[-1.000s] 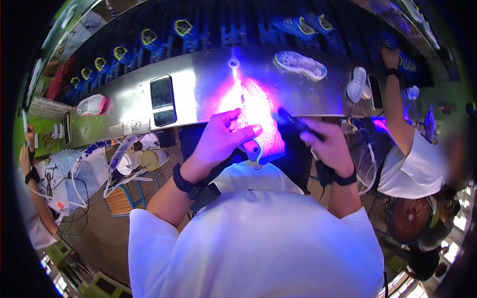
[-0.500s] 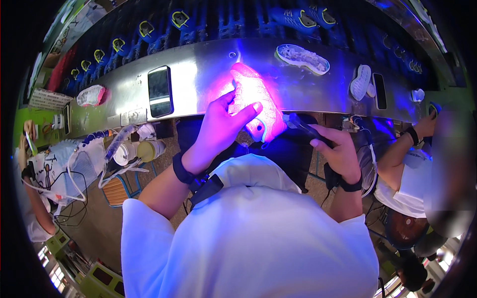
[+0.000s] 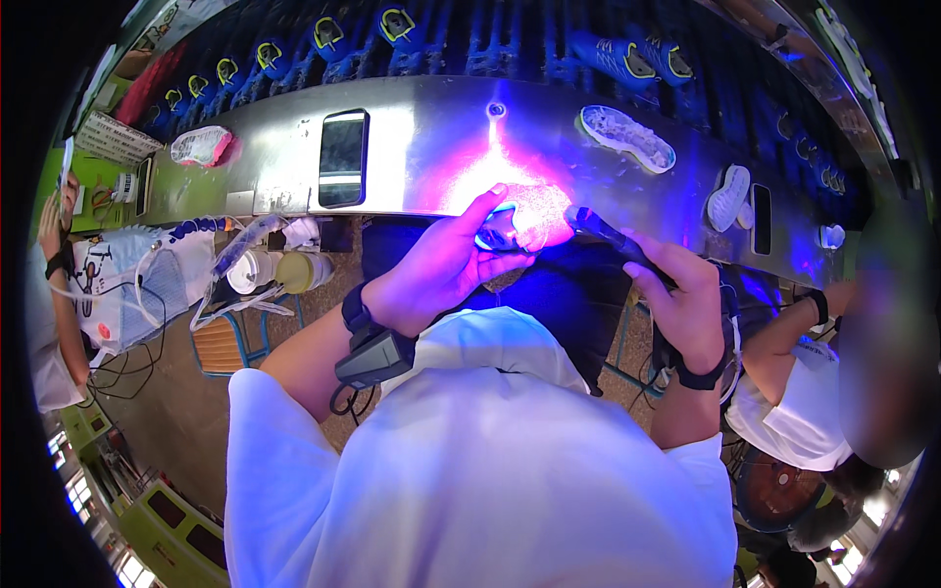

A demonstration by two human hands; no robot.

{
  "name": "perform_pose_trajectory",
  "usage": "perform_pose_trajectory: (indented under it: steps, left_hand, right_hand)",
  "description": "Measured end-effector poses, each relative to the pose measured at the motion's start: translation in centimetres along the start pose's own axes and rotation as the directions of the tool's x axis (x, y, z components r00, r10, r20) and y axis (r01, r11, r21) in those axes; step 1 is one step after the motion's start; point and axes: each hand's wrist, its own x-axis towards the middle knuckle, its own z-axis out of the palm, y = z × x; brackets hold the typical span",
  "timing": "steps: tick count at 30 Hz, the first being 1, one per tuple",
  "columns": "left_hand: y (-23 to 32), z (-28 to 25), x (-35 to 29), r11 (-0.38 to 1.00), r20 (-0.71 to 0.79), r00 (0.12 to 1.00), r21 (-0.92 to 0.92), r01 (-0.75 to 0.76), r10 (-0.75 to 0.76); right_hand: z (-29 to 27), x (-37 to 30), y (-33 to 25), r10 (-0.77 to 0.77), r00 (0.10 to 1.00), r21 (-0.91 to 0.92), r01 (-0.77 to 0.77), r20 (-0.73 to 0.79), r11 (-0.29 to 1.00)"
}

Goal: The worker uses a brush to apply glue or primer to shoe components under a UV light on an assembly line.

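A shoe [image 3: 545, 212] glows pink and white under strong violet light at the bench's near edge. My left hand [image 3: 436, 267] grips it from the left, with the thumb on top and fingers underneath. Its dark opening faces my left palm, and its other end points right. In my right hand [image 3: 684, 299] is a dark-handled brush [image 3: 610, 235], the fingers closed around the handle. The brush head meets the shoe's right end, or lies right beside it; glare hides the exact contact.
Across the metal bench [image 3: 421, 127] lie a phone [image 3: 343, 159], a pale sole [image 3: 627, 137], a white sole [image 3: 728, 199] and another phone [image 3: 762, 219]. Beyond, a dark conveyor [image 3: 480, 49] carries several blue shoes. Co-workers' arms show at left and right. Jars [image 3: 302, 271] stand at left.
The shoe has turned from pointing away to lying sideways, and my left hand has shifted round to its opening end. The brush now reaches its right end. The whole view has shifted slightly.
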Motion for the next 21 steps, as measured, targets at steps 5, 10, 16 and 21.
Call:
perform_pose_trajectory:
  steps: [5,10,16,21]
  left_hand:
    - [0.2,-1.0,-0.1,0.957,0.166,0.969,-0.192,0.216,-0.186]
    - [0.4,-1.4,-0.9,0.862,0.224,0.938,-0.381,0.333,-0.264]
    - [0.1,-1.8,-1.3,0.808,0.355,0.893,-0.416,0.416,-0.277]
    - [2.3,0.3,-2.5,0.954,0.200,0.957,-0.173,0.246,-0.210]
  right_hand:
    - [0.3,1.1,-0.7,-0.005,1.000,-0.108,0.008,0.031,0.994]
    - [2.9,1.7,1.3,-0.115,0.992,0.123,0.121,-0.060,0.985]
    - [5.9,0.7,2.2,-0.069,0.995,0.191,0.081,-0.068,0.978]
    - [6.8,-0.8,3.7,-0.019,0.992,0.242,0.050,-0.127,0.969]
